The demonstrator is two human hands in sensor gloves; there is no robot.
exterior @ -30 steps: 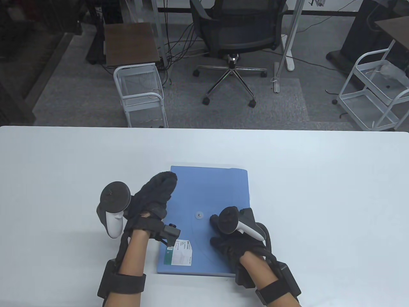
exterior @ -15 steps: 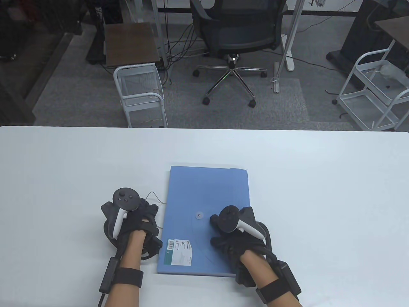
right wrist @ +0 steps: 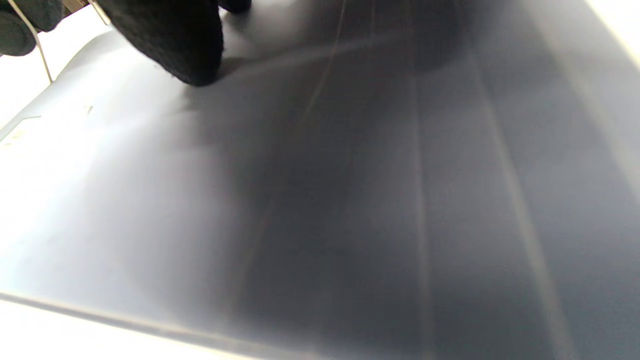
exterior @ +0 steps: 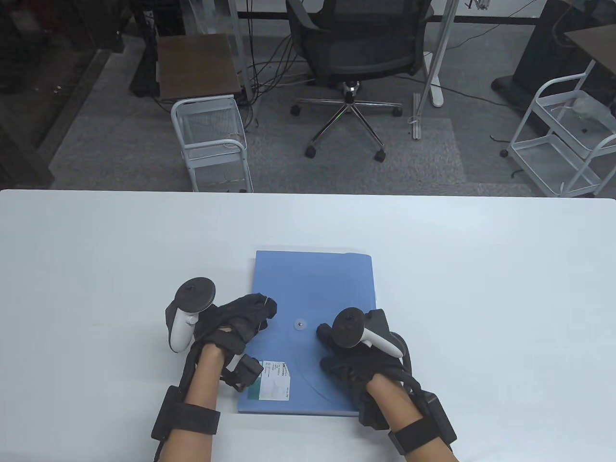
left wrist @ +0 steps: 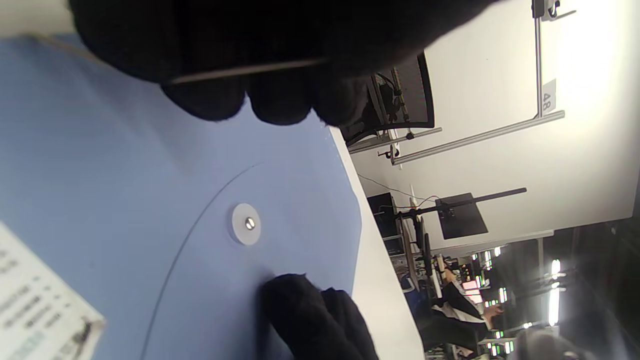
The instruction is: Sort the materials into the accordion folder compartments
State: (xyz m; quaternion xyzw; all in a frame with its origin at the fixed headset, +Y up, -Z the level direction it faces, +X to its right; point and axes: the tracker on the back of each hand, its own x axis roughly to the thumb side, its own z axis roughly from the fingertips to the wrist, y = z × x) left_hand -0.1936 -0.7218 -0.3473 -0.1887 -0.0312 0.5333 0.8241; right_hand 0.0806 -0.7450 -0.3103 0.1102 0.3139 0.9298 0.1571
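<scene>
On the white table (exterior: 96, 250), toward its near edge, lies a blue accordion folder (exterior: 317, 279), closed and flat, long side running away from the person. A small white snap button (exterior: 301, 325) sits near the folder's middle, with the curved edge of the flap passing beside it; in the left wrist view the same button (left wrist: 246, 223) appears between the two gloved hands. A white printed label (exterior: 275, 380) occupies the folder's near left corner. The left hand (exterior: 240, 317) reaches over the folder's left edge, fingers (left wrist: 280, 107) loosely bent, their tips over the blue cover; whether they touch it cannot be told, and they grip nothing. The right hand (exterior: 353, 361) rests on the folder's near right part, just right of the button, fingers lying on the cover, holding nothing; most of it is hidden beneath its tracker (exterior: 358, 332). Beyond the table's far edge stand an office chair (exterior: 353, 53) and white wire carts (exterior: 211, 139).
</scene>
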